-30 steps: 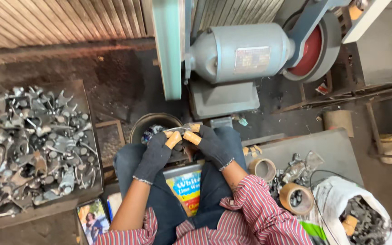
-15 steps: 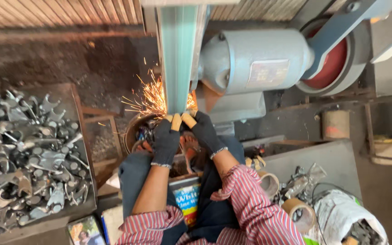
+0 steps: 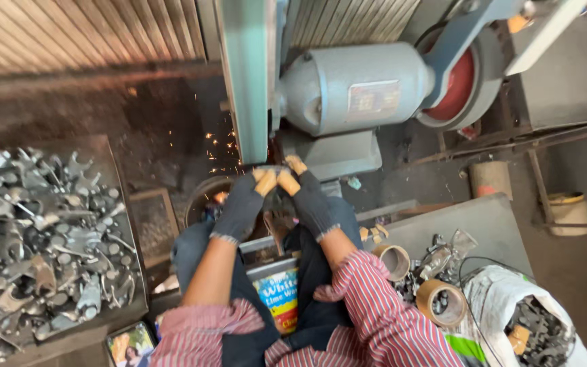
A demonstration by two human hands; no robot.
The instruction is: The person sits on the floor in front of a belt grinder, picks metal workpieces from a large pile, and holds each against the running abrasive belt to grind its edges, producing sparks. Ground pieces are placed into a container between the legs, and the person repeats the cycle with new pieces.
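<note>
1. Fingers of both hands are closed around a small metal part [image 3: 274, 171], which they press against the lower end of the vertical grinding belt [image 3: 247, 75]. The part is almost hidden between the orange-taped fingertips [image 3: 266, 181], so I cannot tell its exact shape.

2. Head view, the hands: the left hand [image 3: 238, 207] and the right hand [image 3: 307, 198] both wear dark knitted gloves. The fingertips are very near the belt. If the part slips or the belt catches it, the fingers can touch the abrasive surface, and I judge that the loose knit can be pulled in.

3. Head view, the sparks [image 3: 220, 146]: they fly to the left of the belt, over the dark round bowl [image 3: 202, 197] below. I think they can burn the bare left forearm or reach the striped sleeves.

4. Head view, the machine: the grey motor [image 3: 354, 88] stands just beside the belt, with a red wheel [image 3: 456, 88] behind a guard. A part thrown from the belt can hit the motor housing and bounce back to the person.

5. Head view, the surroundings: a tray of grey metal pieces [image 3: 42, 238] is on the left; tape rolls [image 3: 439, 299] and a white sack [image 3: 531, 319] with dark pieces are on the right. A paint tin [image 3: 276, 292] stands between the knees, just under the hands, so a dropped hot part probably falls on it or on the lap.
</note>
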